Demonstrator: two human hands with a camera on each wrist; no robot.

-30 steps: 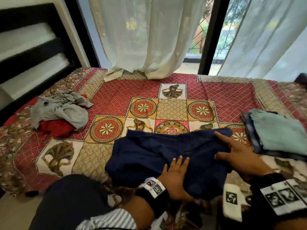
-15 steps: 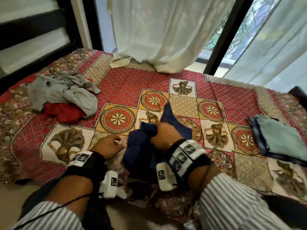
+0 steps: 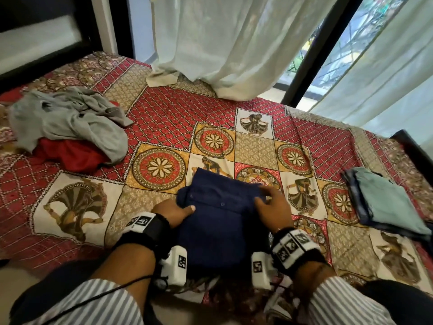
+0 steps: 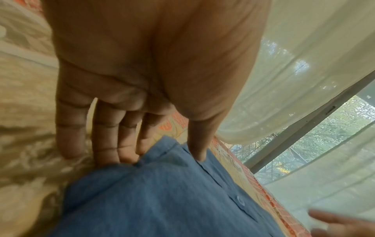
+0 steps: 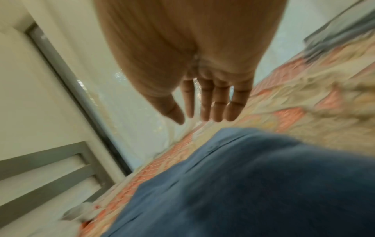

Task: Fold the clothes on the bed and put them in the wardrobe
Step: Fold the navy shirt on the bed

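Observation:
A navy blue shirt (image 3: 220, 219) lies folded in a narrow rectangle near the bed's front edge, its button placket showing on top. My left hand (image 3: 175, 211) is at the shirt's left edge, its thumb resting on top and its straight fingers against the side. In the left wrist view the left hand (image 4: 162, 152) has some fingertips hidden behind the shirt (image 4: 162, 200) edge. My right hand (image 3: 269, 202) is at the shirt's right edge. The right wrist view shows this right hand (image 5: 202, 118) with straight fingers just above the shirt (image 5: 253, 184), holding nothing.
A crumpled grey garment (image 3: 70, 123) lies over a red garment (image 3: 70, 156) at the bed's left. A folded stack with a teal piece (image 3: 386, 207) on top sits at the right. White curtains (image 3: 222, 43) hang behind the patterned bedspread (image 3: 164, 118). No wardrobe is in view.
The shirt lay wide under both flat hands. The right hand carried one side over to the left. The shirt now lies narrower, with one hand at each side.

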